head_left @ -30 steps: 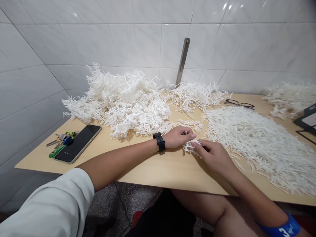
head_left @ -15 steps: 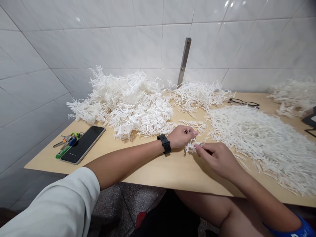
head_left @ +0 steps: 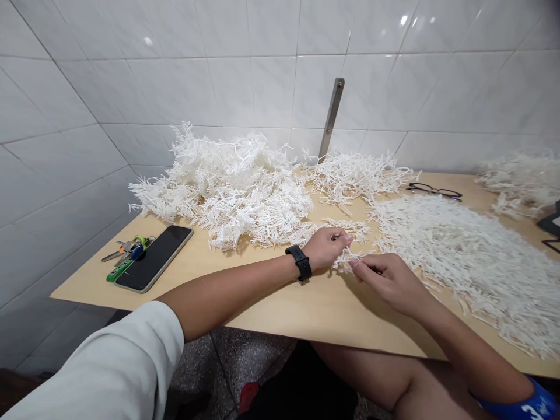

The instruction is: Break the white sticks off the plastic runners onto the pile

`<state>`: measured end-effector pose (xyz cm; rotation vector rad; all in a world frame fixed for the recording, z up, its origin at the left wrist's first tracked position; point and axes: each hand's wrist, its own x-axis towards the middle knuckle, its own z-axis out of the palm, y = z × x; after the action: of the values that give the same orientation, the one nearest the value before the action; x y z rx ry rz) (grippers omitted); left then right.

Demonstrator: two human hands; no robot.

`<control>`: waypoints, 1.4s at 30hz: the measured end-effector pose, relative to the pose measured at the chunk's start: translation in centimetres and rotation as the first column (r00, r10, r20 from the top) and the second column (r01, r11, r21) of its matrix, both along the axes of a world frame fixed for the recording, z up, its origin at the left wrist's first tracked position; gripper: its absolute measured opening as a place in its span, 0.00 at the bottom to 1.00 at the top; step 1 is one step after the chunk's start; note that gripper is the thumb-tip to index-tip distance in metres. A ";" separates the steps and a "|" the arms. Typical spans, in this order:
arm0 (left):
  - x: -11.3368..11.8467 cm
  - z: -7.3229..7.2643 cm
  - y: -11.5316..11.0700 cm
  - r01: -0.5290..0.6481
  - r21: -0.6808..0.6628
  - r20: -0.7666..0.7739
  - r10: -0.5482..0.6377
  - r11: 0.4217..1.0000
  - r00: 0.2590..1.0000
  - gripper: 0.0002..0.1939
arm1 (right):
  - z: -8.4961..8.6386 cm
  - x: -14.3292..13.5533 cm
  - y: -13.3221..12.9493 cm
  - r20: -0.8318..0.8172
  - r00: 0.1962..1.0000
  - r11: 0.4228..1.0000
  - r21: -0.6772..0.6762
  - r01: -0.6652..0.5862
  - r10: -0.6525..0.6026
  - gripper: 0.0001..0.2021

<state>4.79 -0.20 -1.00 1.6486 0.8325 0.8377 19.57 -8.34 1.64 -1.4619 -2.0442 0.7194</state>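
Note:
My left hand [head_left: 326,247], with a black watch on the wrist, pinches a small white branching plastic strand piece [head_left: 343,260] just above the table. My right hand [head_left: 389,281] pinches the same piece from the right between thumb and forefinger. The fingertips of both hands are close together, and the fingers hide part of the piece. Behind my left hand lies a small loose bunch of similar strands [head_left: 350,228]. A wide, flat heap of white strands [head_left: 459,251] spreads to the right of my right hand.
A tall tangled pile of white strands [head_left: 236,186] fills the back left, with a smaller pile [head_left: 356,175] beside it. A phone [head_left: 155,259] and keys [head_left: 126,252] lie at left. Glasses [head_left: 433,190] rest at back right. A metal bar [head_left: 332,116] stands against the tiled wall.
The whole view has shifted slightly, so everything appears a little lower and further right. Both hands keep their pinch on the white strand piece, with little visible movement.

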 end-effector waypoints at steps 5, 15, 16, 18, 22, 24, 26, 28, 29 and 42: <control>-0.1 0.2 -0.2 0.005 0.021 -0.005 -0.005 1.000 1.000 0.16 | 0.2 0.2 0.2 -0.171 0.985 0.983 -0.184 -0.017 -0.015 0.24; 0.2 -0.6 0.8 -0.143 -0.078 0.073 0.149 0.987 0.986 0.17 | -0.5 -3.0 -2.4 -0.549 0.807 0.661 -0.524 -0.537 0.219 0.25; 0.2 -0.6 0.8 -0.124 -0.084 0.095 0.131 0.989 0.987 0.17 | -0.4 -3.2 -2.7 -0.525 0.810 0.667 -0.507 -0.545 0.262 0.25; 0.1 -0.6 0.7 -0.067 -0.093 0.138 0.079 0.993 0.987 0.17 | 0.0 -2.9 -2.6 -0.465 0.848 0.788 -0.407 -0.461 0.256 0.25; 0.0 -0.4 0.5 -0.083 -0.059 0.130 0.090 0.995 0.987 0.18 | 0.3 1.0 -0.6 -0.259 0.965 0.998 -0.052 0.034 -0.046 0.20; 0.0 -0.3 0.4 -0.085 -0.010 0.094 0.085 0.996 0.992 0.18 | -0.2 3.5 0.5 -0.159 0.948 0.954 0.078 0.290 -0.275 0.16; -0.1 -0.2 0.4 -0.058 -0.010 0.067 0.059 0.998 0.996 0.18 | -0.9 5.8 1.2 -0.019 0.905 0.895 0.144 0.422 -0.424 0.15; -0.1 0.0 0.3 -0.044 -0.017 0.054 0.045 0.999 0.998 0.17 | -1.5 7.3 1.6 0.165 0.859 0.869 0.203 0.451 -0.485 0.18; -0.1 0.1 0.2 -0.041 -0.014 0.047 0.041 0.999 0.998 0.17 | -1.6 7.8 1.7 0.247 0.830 0.862 0.230 0.451 -0.500 0.20; -0.4 0.8 -0.2 0.006 -0.036 0.006 -0.006 0.999 1.000 0.17 | -0.3 6.0 0.9 0.407 0.705 0.814 0.300 0.498 -0.581 0.17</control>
<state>4.43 -0.42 -0.20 1.6155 0.8333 0.8191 25.53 -7.48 1.30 -2.1576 -1.7638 -0.0831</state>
